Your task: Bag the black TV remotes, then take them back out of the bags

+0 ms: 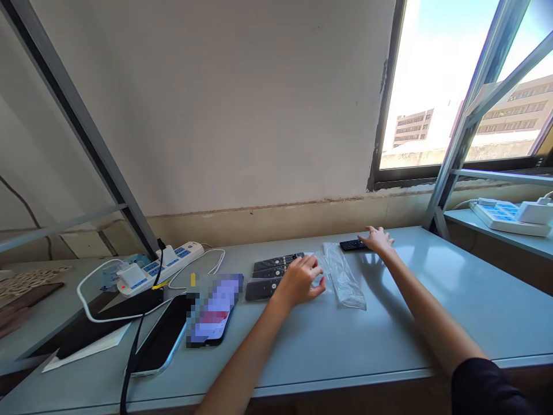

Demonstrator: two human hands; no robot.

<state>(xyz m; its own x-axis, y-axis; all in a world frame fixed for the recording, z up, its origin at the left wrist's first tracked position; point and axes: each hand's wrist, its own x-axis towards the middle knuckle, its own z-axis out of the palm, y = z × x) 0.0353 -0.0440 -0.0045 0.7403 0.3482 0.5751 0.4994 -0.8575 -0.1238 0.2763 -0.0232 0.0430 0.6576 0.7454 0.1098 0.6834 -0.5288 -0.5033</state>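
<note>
Several dark remote controls (258, 289) lie in a row on the table, apparently in clear plastic. My left hand (302, 279) is over their right ends, its fingers loosely curled and its thumb apart, with nothing visible in the gap. Just right of it, a crumpled clear plastic bag (345, 279) lies flat. Farther back, my right hand (380, 239) reaches to one more black remote control (352, 245). Its thumb side is at that remote's right end, and the other fingers are spread. Whether the thumb touches the remote is hard to tell.
To the left lie a lit phone (218, 317), partly blurred, and a dark-screened phone (166, 334). A white power strip (173, 262) with chargers and loose cables stands behind them. Metal frame posts (453, 132) flank the table (345, 351), and a wall runs along its back.
</note>
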